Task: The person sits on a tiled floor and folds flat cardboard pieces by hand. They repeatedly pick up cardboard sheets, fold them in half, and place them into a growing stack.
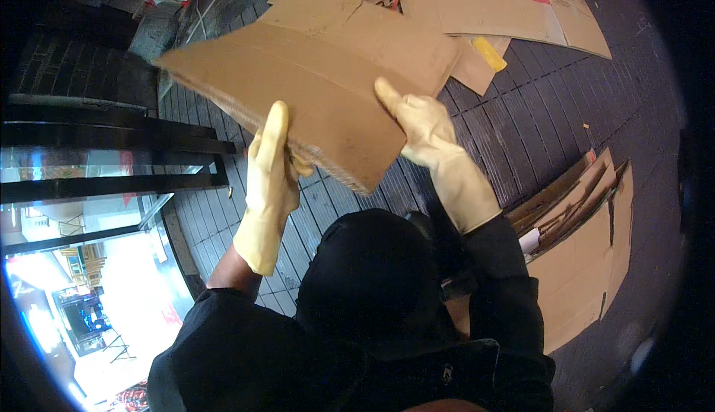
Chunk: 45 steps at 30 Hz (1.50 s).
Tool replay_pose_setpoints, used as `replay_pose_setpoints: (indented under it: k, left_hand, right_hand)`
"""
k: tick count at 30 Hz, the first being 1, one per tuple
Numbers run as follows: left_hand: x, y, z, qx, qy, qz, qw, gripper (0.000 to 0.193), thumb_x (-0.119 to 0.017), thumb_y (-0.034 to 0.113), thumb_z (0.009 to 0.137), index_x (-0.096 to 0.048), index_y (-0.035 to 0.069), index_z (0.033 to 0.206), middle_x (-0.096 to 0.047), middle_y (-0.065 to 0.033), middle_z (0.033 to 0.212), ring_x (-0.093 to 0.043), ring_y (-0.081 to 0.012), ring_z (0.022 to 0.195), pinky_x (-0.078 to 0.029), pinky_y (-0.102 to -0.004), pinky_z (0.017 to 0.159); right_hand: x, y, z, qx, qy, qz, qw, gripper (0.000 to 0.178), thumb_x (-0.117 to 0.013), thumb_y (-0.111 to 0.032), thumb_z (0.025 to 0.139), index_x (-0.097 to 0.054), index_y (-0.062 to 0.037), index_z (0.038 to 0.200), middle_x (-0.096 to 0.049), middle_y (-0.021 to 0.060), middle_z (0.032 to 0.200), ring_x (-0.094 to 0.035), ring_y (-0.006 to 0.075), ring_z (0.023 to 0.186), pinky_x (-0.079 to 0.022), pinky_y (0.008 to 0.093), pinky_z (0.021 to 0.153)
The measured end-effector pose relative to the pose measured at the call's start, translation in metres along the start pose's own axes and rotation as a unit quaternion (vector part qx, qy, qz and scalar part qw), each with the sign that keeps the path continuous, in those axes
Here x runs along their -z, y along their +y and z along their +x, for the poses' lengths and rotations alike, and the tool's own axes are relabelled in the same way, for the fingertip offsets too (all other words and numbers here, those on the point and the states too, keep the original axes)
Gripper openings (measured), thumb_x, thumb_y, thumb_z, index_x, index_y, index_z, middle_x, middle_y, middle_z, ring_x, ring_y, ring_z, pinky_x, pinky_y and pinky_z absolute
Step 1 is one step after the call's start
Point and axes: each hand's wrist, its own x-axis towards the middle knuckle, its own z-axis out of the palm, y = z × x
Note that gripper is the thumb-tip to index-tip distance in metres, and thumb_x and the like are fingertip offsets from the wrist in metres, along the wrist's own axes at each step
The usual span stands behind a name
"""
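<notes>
A flattened brown cardboard box (298,84) is raised and tilted in front of me, between my two hands. My left hand (271,166), in a pale yellow rubber glove, grips its near edge, with the thumb along the edge and the fingers partly hidden underneath. The matching glove covers my right hand (426,125), which is closed on the right edge with the thumb over the top face. Its other fingers are mostly out of sight. Behind the box lie more flat cardboard sheets (491,13), one with a red printed band.
A stack of folded cardboard (577,270) leans at my right. A yellow piece (489,54) lies on cardboard at the back. Dark-framed glass doors (112,181) stand on my left, a lit room beyond. White cables (208,6) run at the far left over dark tiled ground.
</notes>
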Motion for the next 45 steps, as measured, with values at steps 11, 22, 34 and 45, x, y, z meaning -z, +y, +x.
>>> replay_pose_setpoints:
  k: [11,22,34,45]
  left_hand:
    - [-0.082,-0.013,0.077,-0.434,-0.056,0.421,0.795,0.044,-0.089,0.033,0.094,-0.074,-0.006,0.107,-0.075,-0.0209,0.093,-0.072,-0.0372,0.087,-0.058,-0.0466,0.082]
    - [-0.003,-0.113,0.017,-0.158,-0.357,0.382,0.838,0.034,-0.080,0.026,0.108,-0.082,0.008,0.136,-0.078,-0.0182,0.143,-0.073,-0.0358,0.136,-0.057,-0.0464,0.115]
    - [-0.021,-0.030,0.163,-0.274,-0.082,0.341,0.896,0.084,-0.059,0.044,0.115,-0.026,0.001,0.180,-0.037,-0.0257,0.182,-0.034,-0.0382,0.169,-0.026,-0.0498,0.137]
    - [-0.070,-0.173,0.194,-0.215,0.008,0.727,0.652,0.075,-0.060,0.056,0.109,-0.056,0.006,0.165,-0.045,-0.0213,0.178,-0.030,-0.0414,0.171,-0.004,-0.0786,0.134]
  right_hand:
    - [0.001,-0.008,-0.073,-0.163,0.030,0.462,0.871,0.053,-0.082,-0.029,0.098,-0.072,0.0005,0.142,-0.076,0.0150,0.131,-0.070,0.0272,0.122,-0.056,0.0431,0.106]
    - [0.032,0.021,-0.038,-0.253,0.239,0.501,0.793,0.068,-0.072,-0.042,0.109,-0.065,0.0123,0.149,-0.072,0.0206,0.141,-0.070,0.0287,0.126,-0.054,0.0408,0.111]
    - [0.021,0.011,-0.056,-0.256,0.232,0.587,0.733,0.067,-0.069,-0.039,0.112,-0.057,0.0073,0.159,-0.067,0.0185,0.153,-0.067,0.0289,0.136,-0.053,0.0403,0.116]
    - [-0.130,0.003,-0.119,-0.429,0.079,0.618,0.654,0.080,-0.065,-0.053,0.115,-0.047,0.0032,0.170,-0.059,0.0166,0.165,-0.057,0.0297,0.150,-0.047,0.0402,0.126]
